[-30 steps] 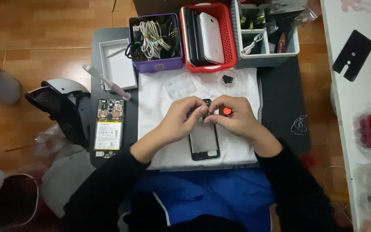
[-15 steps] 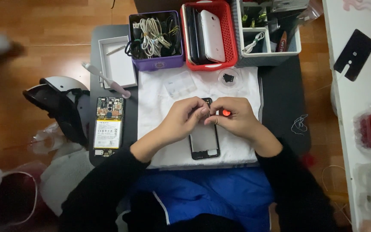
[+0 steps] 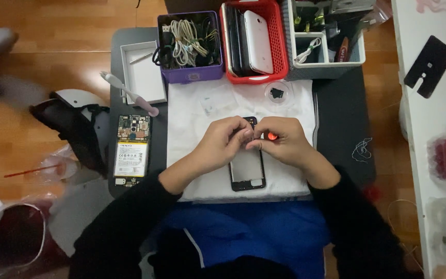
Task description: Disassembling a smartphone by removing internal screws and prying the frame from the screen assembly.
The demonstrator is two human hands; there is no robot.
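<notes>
Both hands meet over the top end of a black phone frame (image 3: 247, 173) lying flat on the white cloth (image 3: 202, 170), mid-table. Left hand (image 3: 226, 140) curls, fingertips pinched on the frame's upper edge to steady it. Right hand (image 3: 280, 140) is closed round a small red-tipped tool (image 3: 271, 136). An opened phone (image 3: 131, 151) rests at the table's left edge.

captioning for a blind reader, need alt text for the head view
Seen from above, the left hand and right hand meet over the top of a black phone frame on a white cloth. An opened phone lies left; baskets line the table's far edge.
</notes>
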